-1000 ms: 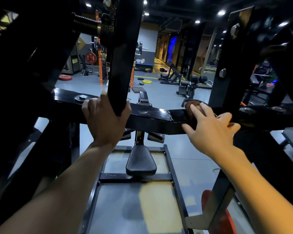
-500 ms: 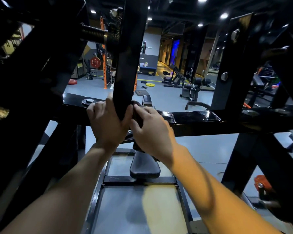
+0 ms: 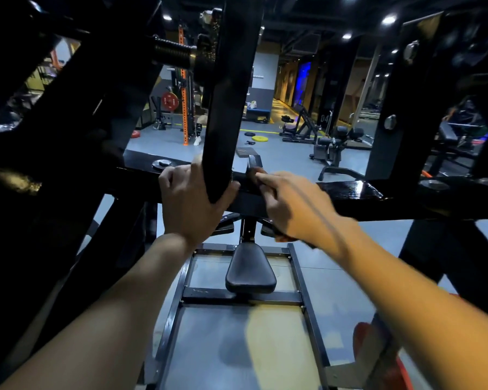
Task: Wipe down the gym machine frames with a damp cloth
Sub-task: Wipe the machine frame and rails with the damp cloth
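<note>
Two bare hands are seen at the black crossbar point(image 3: 350, 190) of the gym machine, which is taken as the landmark in the head view. The left hand point(image 3: 190, 202) is wrapped around the lower end of the hanging black upright bar point(image 3: 228, 108), just where that bar meets the crossbar, with fingers curled behind it and the thumb in front. The right hand point(image 3: 290, 205) is laid on the crossbar just right of the upright, and a dark cloth point(image 3: 252, 173) is pressed against the metal under its fingers; motion blur hides whether the fingers are curled on the cloth or lie flat on it. Compared with half a second ago, the right hand has been drawn a little to the right along the crossbar, away from the left thumb it was touching, while the left hand's grip is unchanged. A wet sheen is visible on the crossbar farther right. Below the crossbar, a black padded seat point(image 3: 250, 273) is mounted on the base frame. Beyond the crossbar, a yellow weight plate point(image 3: 259, 138) lies on the grey floor.
</note>
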Available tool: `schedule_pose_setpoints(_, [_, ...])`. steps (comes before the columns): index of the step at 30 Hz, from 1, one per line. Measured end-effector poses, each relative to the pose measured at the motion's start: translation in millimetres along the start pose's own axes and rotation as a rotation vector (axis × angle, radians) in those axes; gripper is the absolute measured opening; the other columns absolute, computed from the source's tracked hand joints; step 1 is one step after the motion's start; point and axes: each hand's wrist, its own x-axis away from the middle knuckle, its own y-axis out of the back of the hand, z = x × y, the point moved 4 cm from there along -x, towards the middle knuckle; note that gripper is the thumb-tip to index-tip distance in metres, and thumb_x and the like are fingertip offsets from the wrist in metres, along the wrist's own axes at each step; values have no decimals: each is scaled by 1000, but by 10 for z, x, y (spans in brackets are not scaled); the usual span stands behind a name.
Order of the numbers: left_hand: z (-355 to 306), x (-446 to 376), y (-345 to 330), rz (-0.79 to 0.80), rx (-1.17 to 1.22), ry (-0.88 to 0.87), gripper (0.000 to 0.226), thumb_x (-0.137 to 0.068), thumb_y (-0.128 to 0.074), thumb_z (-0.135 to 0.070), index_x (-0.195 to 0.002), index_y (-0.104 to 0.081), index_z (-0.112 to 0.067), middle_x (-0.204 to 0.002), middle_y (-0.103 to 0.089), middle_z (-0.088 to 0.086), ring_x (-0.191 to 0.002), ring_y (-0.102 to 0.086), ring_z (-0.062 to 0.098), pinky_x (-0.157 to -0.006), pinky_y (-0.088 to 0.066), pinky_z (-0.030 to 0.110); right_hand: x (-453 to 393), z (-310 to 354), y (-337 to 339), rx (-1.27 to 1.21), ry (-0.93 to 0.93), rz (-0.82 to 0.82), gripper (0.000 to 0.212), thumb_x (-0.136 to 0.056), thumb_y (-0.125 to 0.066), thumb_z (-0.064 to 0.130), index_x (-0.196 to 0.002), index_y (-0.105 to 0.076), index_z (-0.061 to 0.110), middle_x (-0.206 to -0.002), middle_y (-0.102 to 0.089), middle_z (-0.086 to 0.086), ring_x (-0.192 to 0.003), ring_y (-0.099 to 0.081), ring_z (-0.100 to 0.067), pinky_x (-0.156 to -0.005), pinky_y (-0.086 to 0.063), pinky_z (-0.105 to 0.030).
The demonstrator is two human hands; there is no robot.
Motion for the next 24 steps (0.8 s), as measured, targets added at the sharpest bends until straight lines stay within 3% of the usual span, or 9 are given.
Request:
schedule_pose_setpoints(2, [1,11,-18,113,3,-6,97,-73,-66,-79,-132,-47,-6,-102,-60,9,-105,-46,26,-102,-23,43,54,-294,93,116,-77,70,33,-107,-41,40,-135,-57,44,-117,-67,3,-94,-64,-26,-68,-52,-36])
schedule_pose_setpoints(5, [-4,5,-2,211,-35,2,118,-60,-71,-85,-139,-39,-4,-111,-53,10,-106,-34,23,-103,-19,42,68,-511,104,145,-285,41,31,-103,-41,32,-123,-66,33,-104,-68,-4,-90,-63,-31,-65,-47,-35])
schedule_pose_setpoints(8, [-19,-14,20,257,-9,38,117,-58,-74,-85,-139,-37,-8,-117,-51,9,-112,-40,29,-106,-21,43,-64,-80,-77,-2,-226,5,28,-103,-42,33,-114,-66,26,-105,-66,-3,-86,-59,-28,-71,-48,-36])
schedule_pose_setpoints(12, [-26,-34,62,330,59,87,113,-55,-61,-93,-137,-34,-20,-121,-46,-1,-116,-39,25,-111,-20,42,-31,338,-72,-110,25,-21,42,-102,-46,35,-142,-56,42,-138,-61,10,-105,-63,-22,-82,-54,-36])
schedule_pose_setpoints(15, [-46,-35,79,315,65,94,112,-58,-75,-83,-138,-31,-19,-110,-39,-6,-117,-36,24,-112,-19,41,40,-64,54,52,-76,99,43,-104,-45,32,-144,-52,47,-105,-69,6,-80,-65,-17,-59,-52,-29])
schedule_pose_setpoints(17, [-54,-18,61,313,51,101,113,-58,-79,-80,-139,-29,-17,-110,-36,-5,-119,-34,24,-113,-17,41,49,-307,134,103,-277,121,41,-101,-43,28,-136,-60,42,-96,-66,-1,-83,-65,-25,-66,-54,-34])
schedule_pose_setpoints(19, [-57,-18,43,318,32,109,114,-59,-79,-80,-139,-29,-16,-115,-43,-1,-121,-35,26,-114,-16,42,-55,-276,82,61,-351,96,37,-98,-43,23,-127,-65,31,-100,-66,-6,-86,-63,-29,-70,-53,-35])
schedule_pose_setpoints(24, [-84,-10,42,318,2,84,106,-64,-64,-91,-136,-32,-21,-127,-42,1,-120,-39,29,-113,-18,43,-64,330,-95,-132,-36,30,36,-100,-43,26,-127,-64,34,-103,-68,2,-76,-64,-18,-58,-51,-31])
